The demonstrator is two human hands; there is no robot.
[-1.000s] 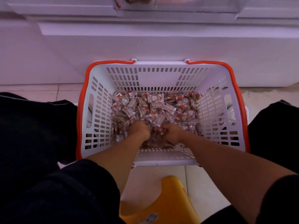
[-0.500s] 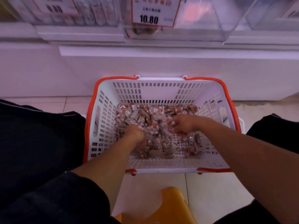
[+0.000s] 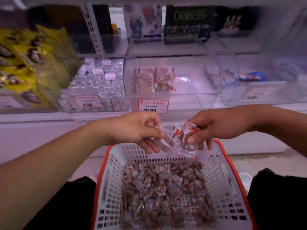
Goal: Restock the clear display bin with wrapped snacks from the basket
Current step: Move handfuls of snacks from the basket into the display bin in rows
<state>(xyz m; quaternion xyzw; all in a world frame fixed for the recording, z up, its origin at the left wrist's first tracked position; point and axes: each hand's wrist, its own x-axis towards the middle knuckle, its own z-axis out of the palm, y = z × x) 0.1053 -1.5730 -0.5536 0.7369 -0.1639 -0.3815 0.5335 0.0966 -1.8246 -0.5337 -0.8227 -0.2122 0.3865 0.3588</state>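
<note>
A white basket with an orange rim [image 3: 222, 156] stands on the floor between my knees, its bottom covered with several small wrapped snacks [image 3: 162, 193]. Above its far edge, my left hand [image 3: 136, 130] grips a few clear-wrapped brown snacks [image 3: 166, 141]. My right hand [image 3: 216, 125] pinches another wrapped snack with a barcode label [image 3: 187, 141]. Behind the hands on the low shelf sits the clear display bin [image 3: 196, 90], holding a small stack of the same snacks [image 3: 154, 80] at its left side. A red-bordered price tag [image 3: 153, 106] hangs on its front.
A neighbouring clear bin [image 3: 99, 83] of silver-wrapped sweets stands to the left, and yellow bags [image 3: 29, 63] lie further left. More clear bins [image 3: 262, 87] are on the right. Boxed goods [image 3: 186, 24] fill the upper shelf. My dark-trousered knees [image 3: 279, 200] flank the basket.
Both hands rose out of the basket, each holding wrapped snacks, and now hover in front of the shelf. My view tilted upward, bringing the display bins into sight.
</note>
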